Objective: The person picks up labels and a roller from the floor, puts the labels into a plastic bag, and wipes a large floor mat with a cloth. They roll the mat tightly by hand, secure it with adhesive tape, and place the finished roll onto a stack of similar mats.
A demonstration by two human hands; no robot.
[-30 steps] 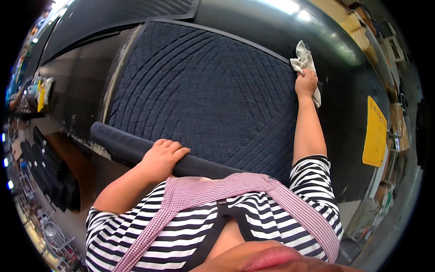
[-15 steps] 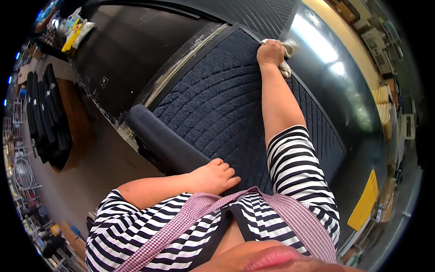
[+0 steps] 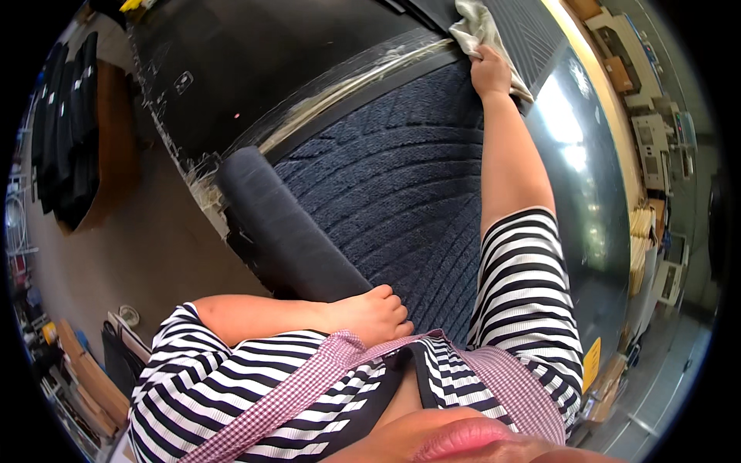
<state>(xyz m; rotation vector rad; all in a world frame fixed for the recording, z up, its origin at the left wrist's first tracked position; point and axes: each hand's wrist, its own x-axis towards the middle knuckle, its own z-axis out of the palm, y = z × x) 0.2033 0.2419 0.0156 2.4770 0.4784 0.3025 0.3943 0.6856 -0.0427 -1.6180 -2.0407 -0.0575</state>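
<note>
A dark blue floor mat (image 3: 386,162) with a ribbed, curved pile pattern and a black border lies on a black worktop. Its near left end is curled over into a smooth black roll (image 3: 289,224). At the near end of this roll is my left hand (image 3: 372,315), with its fingers curled over the mat; what lies under the fingertips is hidden. My right arm reaches out to the mat's far right corner. There my right hand (image 3: 492,71) grips a whitish cloth (image 3: 477,27), which spreads past the hand on both sides and covers that corner.
Clear film and pale tape (image 3: 340,92) run along the mat's left edge. Another ribbed dark mat (image 3: 529,35) lies beyond. Several black rolls (image 3: 65,131) stand in a brown carton (image 3: 116,139) on the floor at left. A yellow card (image 3: 592,363) hangs at right.
My right hand has slid the cloth farther away along the mat's right side to its far corner, and the cloth has spread out. My left hand stays on the roll. The view has shifted.
</note>
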